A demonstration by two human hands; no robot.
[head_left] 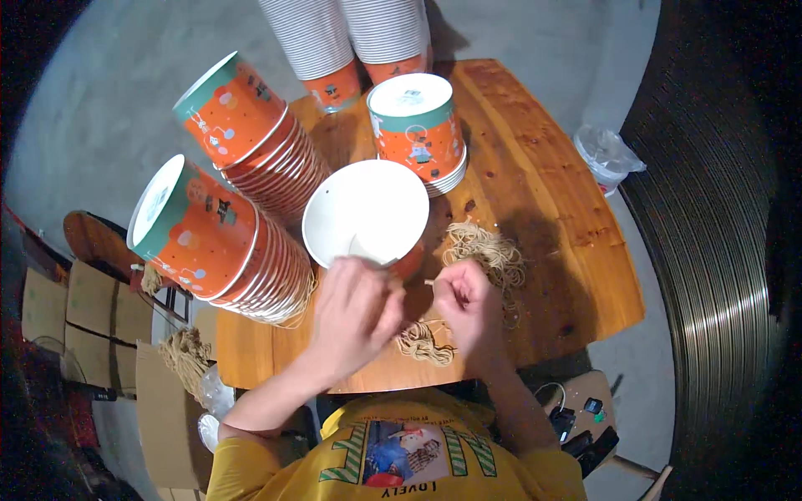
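An orange paper bucket [368,209] with a white inside faces me with its open top. My left hand [355,309] is closed at its near rim; the fingertips are hidden, and a thin pale line runs from them into the bucket. Just right of it, my right hand [469,309] pinches a short beige cord [430,282], whose end sticks out from the fingers. Beyond the right hand lies a tangled pile of beige cords [486,255]. A smaller cord bundle [426,344] rests between my forearms near the table's front edge.
Nested orange bucket stacks [221,238] lean at the left of the wooden table [576,242]. Another short upside-down stack [418,134] stands behind, with tall white-rimmed stacks [309,42] at the back. Cardboard boxes [171,409] are at lower left; a stool with small devices [589,405] is at lower right.
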